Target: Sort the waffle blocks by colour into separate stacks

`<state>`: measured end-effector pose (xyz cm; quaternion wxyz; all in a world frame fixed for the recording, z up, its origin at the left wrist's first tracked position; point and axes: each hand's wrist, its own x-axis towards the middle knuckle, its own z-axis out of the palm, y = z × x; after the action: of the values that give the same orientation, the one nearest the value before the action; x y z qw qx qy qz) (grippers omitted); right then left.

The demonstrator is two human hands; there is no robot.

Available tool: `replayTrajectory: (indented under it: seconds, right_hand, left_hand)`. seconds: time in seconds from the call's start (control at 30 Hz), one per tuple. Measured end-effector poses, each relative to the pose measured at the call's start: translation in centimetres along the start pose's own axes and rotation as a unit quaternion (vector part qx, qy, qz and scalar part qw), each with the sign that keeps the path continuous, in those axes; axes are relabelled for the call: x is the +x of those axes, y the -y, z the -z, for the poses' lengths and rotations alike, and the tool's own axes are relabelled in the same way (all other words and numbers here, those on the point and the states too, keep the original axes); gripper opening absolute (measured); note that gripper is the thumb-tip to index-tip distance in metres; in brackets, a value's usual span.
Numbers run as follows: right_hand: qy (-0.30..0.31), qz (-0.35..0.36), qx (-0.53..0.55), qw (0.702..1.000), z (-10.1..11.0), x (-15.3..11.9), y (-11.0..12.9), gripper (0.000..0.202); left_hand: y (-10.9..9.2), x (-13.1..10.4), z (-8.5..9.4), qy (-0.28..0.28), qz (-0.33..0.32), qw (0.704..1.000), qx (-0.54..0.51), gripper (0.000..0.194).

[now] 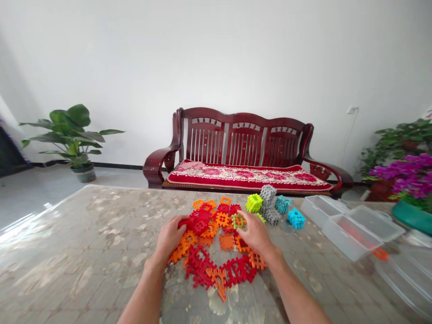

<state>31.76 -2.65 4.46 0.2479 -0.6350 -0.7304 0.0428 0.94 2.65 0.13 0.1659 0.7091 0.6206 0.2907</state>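
A loose heap of red (201, 265) and orange interlocking plastic tiles (226, 242) with notched edges spreads over the table in front of me. At the heap's left side, my left hand (171, 236) has its fingers closed around a red tile (185, 222). My right hand (255, 231) pinches a lime-green window tile (238, 221) at the heap's right side. Behind it stand a yellow-green block (254, 203) built of such tiles, a stack of grey blocks (269, 198) and two blue blocks (296, 218).
Clear plastic boxes (351, 236) stand at the right, with orange-red pieces showing in one. A transparent lid (410, 279) lies nearer me. A green planter with purple flowers (408, 175) is at the right edge. Beyond the table (84, 252) is a wooden bench (243, 139).
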Motion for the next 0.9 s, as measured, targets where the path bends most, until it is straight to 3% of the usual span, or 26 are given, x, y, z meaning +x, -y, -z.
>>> replayTrajectory:
  seconds: [0.23,0.43,0.6,0.73,0.9]
  right_hand:
    - [0.011,-0.028,-0.096,0.995,2.6,0.4,-5.9,0.055]
    - [0.029,-0.025,-0.105,0.994,2.5,1.1,-8.0,0.054]
    - [0.005,-0.040,-0.097,0.994,1.9,0.7,-7.7,0.048]
    - [-0.026,-0.102,-0.128,0.986,1.9,0.4,-5.9,0.036]
    - [0.000,-0.166,-0.207,0.964,2.0,0.6,-3.6,0.043]
  left_hand:
    - [0.5,0.2,-0.3,-0.003,-0.002,1.000,-0.002,0.035]
    - [0.9,0.3,-0.5,0.001,-0.005,1.000,-0.013,0.035]
    - [0.9,0.3,-0.5,-0.011,-0.007,1.000,-0.021,0.035]
    - [0.8,0.2,-0.5,-0.010,-0.007,1.000,-0.019,0.034]
    - [0.8,0.2,-0.5,-0.005,-0.005,1.000,-0.014,0.035]
